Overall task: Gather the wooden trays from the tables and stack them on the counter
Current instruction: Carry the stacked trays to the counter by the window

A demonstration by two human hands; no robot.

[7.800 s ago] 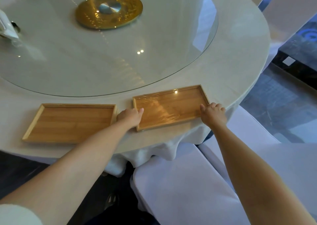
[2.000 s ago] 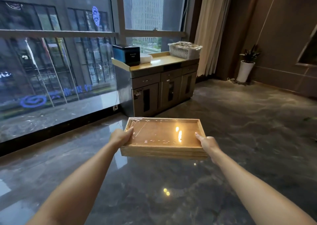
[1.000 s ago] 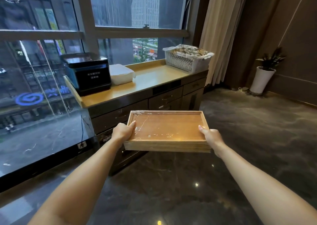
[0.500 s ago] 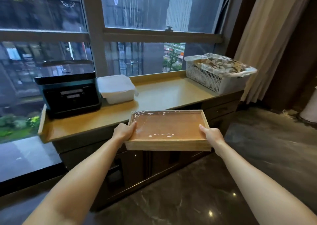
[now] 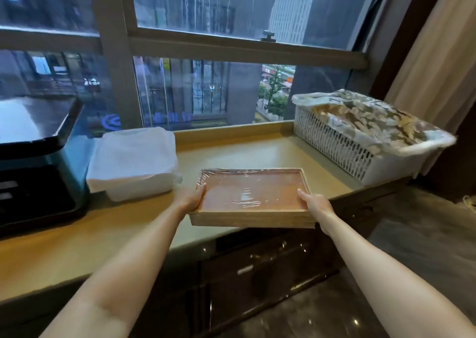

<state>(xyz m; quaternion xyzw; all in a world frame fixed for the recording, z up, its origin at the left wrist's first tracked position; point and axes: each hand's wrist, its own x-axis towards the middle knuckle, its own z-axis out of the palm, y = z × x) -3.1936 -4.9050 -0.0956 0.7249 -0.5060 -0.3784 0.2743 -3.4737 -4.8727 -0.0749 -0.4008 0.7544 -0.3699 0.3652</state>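
I hold a stack of wooden trays (image 5: 251,196), the top one wrapped in clear film, level over the front edge of the wooden counter (image 5: 242,149). My left hand (image 5: 192,197) grips the stack's left side with the thumb on the rim. On the right side my right hand (image 5: 315,205) does the same. The stack's far half is over the counter top; whether it touches the surface I cannot tell.
A white lidded container (image 5: 134,162) sits on the counter just left of the stack, and a black appliance (image 5: 33,162) stands further left. A white basket (image 5: 360,141) with patterned cloth stands at the right. A window is behind; dark cabinet drawers (image 5: 257,268) are below.
I lifted the trays from the round table, carried them across the room, and came up to the counter. The stack now reaches over the counter's front edge.
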